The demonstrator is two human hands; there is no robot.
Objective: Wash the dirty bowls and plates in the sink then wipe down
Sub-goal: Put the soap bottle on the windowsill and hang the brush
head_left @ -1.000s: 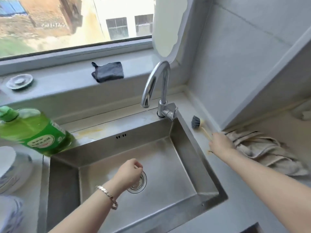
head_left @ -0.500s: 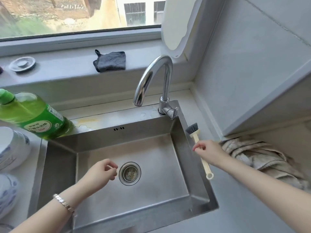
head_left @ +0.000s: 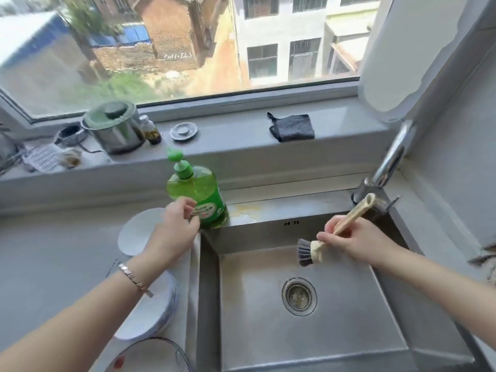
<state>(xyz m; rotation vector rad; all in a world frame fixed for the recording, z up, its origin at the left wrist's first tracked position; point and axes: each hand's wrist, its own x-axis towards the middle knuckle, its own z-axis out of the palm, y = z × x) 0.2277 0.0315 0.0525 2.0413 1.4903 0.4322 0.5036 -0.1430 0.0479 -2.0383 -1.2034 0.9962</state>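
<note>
**Brush over the sink, dishes beside it**

We hold the brush (head_left: 358,212) in our right hand (head_left: 359,238). Fingers and thumb are curled round the cream handle just above the head. The dark bristles point left and down over the back of the sink (head_left: 208,291), and the handle's looped end rises toward the base of the faucet (head_left: 390,159).

The basin's steel floor shows pale streaks. The drain (head_left: 299,296) in its middle holds a strainer with greyish bits in it.

Our left hand (head_left: 175,229), with a bracelet (head_left: 134,277) at the wrist, reaches over the sink's left rim. Its fingers are loosely curled in front of the label of the soap bottle (head_left: 197,191); we cannot tell whether they touch or grip it. The bottle stands upright at the sink's back left corner, with green liquid up to its shoulder and a pump on top.

The dishes are on the counter left of the sink. A white bowl (head_left: 134,232) sits partly behind our left hand. Nearer us, under the forearm, lies a stack of white plates (head_left: 158,304). At the bottom edge is a glass bowl (head_left: 150,354) with a red smear inside.

On the sill stand a steel pot (head_left: 115,132) under a green lid, a small brown bottle (head_left: 151,131) just beside it, a small metal dish (head_left: 183,131), and, well apart to the right, a dark cloth (head_left: 292,127).
</note>
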